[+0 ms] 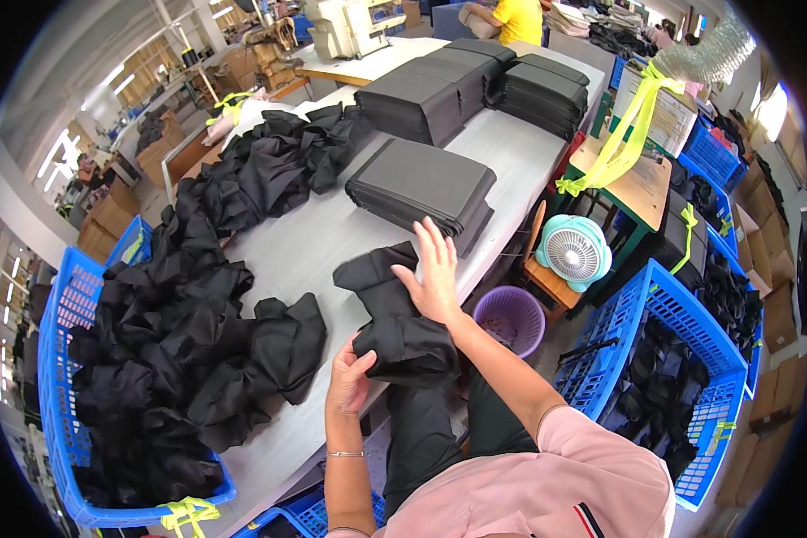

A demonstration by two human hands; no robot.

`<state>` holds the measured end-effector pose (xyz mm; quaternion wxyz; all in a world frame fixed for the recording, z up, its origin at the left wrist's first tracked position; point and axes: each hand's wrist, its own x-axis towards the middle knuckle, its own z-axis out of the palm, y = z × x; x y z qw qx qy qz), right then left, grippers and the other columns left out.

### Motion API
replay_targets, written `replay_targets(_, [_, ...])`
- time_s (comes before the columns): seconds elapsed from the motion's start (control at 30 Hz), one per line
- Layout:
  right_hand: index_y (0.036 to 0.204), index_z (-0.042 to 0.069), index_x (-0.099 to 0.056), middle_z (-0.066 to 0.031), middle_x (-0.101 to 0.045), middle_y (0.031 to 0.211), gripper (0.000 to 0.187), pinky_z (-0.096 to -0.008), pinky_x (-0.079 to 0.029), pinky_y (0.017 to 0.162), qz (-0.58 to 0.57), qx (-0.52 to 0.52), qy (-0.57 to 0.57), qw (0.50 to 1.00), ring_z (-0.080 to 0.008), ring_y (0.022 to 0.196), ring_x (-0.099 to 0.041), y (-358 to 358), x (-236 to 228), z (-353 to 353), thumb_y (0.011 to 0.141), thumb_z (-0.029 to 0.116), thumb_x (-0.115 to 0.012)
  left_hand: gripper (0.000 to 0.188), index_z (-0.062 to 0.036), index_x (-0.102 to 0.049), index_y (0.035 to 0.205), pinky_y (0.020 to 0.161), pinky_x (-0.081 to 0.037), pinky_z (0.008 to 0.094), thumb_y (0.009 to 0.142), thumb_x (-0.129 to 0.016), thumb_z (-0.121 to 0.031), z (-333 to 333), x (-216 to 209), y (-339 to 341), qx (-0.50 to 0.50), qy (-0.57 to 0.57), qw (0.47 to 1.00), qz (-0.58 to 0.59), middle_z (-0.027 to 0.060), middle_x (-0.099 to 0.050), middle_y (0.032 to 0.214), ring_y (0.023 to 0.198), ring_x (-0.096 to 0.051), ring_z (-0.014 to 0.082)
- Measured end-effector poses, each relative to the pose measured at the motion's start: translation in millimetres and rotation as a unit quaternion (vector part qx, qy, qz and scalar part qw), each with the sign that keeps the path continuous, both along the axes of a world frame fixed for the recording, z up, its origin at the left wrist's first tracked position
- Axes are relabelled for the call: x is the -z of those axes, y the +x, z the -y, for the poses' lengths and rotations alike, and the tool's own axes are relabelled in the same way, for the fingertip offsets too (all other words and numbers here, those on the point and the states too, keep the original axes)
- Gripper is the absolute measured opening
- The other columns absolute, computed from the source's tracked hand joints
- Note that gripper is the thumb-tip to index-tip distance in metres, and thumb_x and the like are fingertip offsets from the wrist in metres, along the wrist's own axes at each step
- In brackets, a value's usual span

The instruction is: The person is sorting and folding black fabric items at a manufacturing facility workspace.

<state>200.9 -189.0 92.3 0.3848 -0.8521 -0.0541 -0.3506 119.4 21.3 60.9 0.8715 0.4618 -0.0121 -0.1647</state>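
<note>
In front of me a black sewn fabric piece point(402, 336) lies partly on the grey table and hangs over its near edge above my lap. My left hand point(351, 377) pinches its near left side, thumb on top and fingers mostly hidden beneath the cloth. At its right side my right hand point(435, 280) is open, fingers stretched out and thumb apart. Just beyond those fingertips sits a neat stack of flat dark panels point(426, 179). To the left, a heap of loose black fabric pieces point(170, 323) spreads over the table and into a blue basket point(58, 359).
Farther back stand taller dark stacks point(421, 94) and a sewing machine point(341, 27). Right of the table are a purple bin point(511, 314), a turquoise fan point(574, 251) on a wooden stool, and a blue crate point(619, 350) of black pieces. Someone in yellow point(518, 20) works at the back.
</note>
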Motion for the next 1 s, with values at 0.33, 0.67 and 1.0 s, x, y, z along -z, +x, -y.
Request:
replay_targets(0.33, [0.123,0.001,-0.062,-0.0045,-0.067,0.114,0.035,-0.0278,-0.048,0.093,-0.302,-0.289,0.588,0.693,-0.0115,0.104,-0.061,-108.7,63.7,-3.7,0.103,0.029,-0.055,0.03,-0.0012,-0.062,0.12,0.095,-0.052,0.0339,0.09,-0.067,-0.002,7.5,24.0,-4.2,-0.066,-0.099,0.99,-0.08,0.0093,-0.068,0.117,0.105,-0.066,0.0183])
replay_targets(0.67, [0.126,0.004,-0.058,-0.0061,-0.067,0.12,0.047,-0.0339,-0.048,0.101,-0.344,-0.439,0.593,0.58,-0.0168,0.112,-0.063,-84.0,30.1,27.7,0.089,0.028,-0.075,0.025,-0.0013,-0.067,0.107,0.086,-0.054,0.0272,0.084,-0.074,0.004,22.9,0.4,-7.5,-0.161,-0.001,0.987,0.012,0.005,-0.071,0.1,0.091,-0.067,0.012])
replay_targets(1.0, [0.112,0.004,-0.064,0.0019,-0.067,0.099,0.032,-0.0227,-0.05,0.081,-0.382,-0.436,0.438,0.687,-0.0067,0.088,-0.062,-35.7,14.8,1.9,0.083,-0.004,-0.074,0.014,0.0006,-0.069,0.1,0.082,-0.046,0.0199,0.086,-0.074,0.001,3.4,-6.4,3.3,-0.399,0.182,0.887,0.145,0.001,-0.064,0.101,0.087,-0.057,0.0066])
